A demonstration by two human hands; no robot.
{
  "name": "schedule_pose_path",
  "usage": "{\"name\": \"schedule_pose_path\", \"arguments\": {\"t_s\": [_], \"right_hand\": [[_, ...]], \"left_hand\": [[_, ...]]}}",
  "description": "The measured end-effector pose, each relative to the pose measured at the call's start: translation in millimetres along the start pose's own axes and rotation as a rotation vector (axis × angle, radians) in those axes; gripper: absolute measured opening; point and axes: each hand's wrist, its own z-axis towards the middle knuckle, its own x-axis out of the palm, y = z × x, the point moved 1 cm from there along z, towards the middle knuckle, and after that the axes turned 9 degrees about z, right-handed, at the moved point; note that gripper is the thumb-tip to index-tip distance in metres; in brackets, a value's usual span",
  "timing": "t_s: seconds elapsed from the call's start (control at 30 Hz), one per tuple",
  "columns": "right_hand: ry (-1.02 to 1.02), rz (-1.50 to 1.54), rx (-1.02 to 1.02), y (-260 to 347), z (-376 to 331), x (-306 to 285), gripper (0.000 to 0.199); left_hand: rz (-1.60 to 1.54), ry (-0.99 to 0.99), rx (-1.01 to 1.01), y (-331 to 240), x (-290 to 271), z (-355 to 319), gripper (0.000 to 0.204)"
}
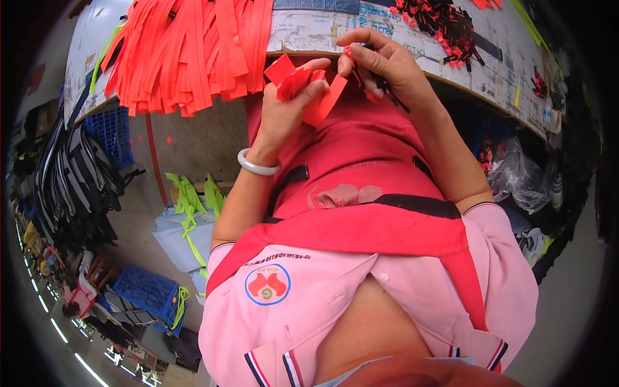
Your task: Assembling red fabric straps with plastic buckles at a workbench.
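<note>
Folded orange-red strip: held in the air just below the near edge of the bench, in front of the person's red apron. One end loops up by the thumb, the other hangs down and to the right as a flat tail.

Left hand: fingers curled, thumb pressed against the fold, pinching the strip. A pale bangle sits on that wrist.

Right hand: fingertips pressed together on a small black fastener with a bit of red at its upper end; a thin black part trails down toward the wrist. Its tips lie just beside the strip's upper right corner; whether they touch it cannot be told.

Judgement on the step: the fold should stay squared under the left thumb so the layers do not slip, and the fastener should be brought to the strip close to that pinch.

Surroundings: a heap of loose orange strips drapes over the bench's near left edge; a scatter of black and red fasteners lies toward its far right. Blue crates stand on the floor at left
</note>
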Motion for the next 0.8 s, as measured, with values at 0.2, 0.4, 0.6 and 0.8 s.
{"name": "schedule_pose_path", "arguments": {"t_s": [0.2,0.4,0.6,0.8], "right_hand": [[-0.082,-0.274,-0.053,-31.0,-5.6,5.0,0.022],[-0.142,-0.209,-0.029,-31.9,-5.4,3.1,0.022],[-0.185,-0.301,-0.052,-33.3,-5.0,1.9,0.023],[-0.209,-0.225,-0.027,-36.3,-6.6,4.4,0.022]], "left_hand": [[0.158,-0.034,0.035,-10.9,-1.4,3.8,0.021],[0.064,-0.040,-0.123,-17.3,-4.5,2.5,0.018],[0.089,-0.018,-0.004,-8.0,3.4,2.3,0.014],[0.203,-0.020,0.068,-9.9,1.2,-1.1,0.015]]}}
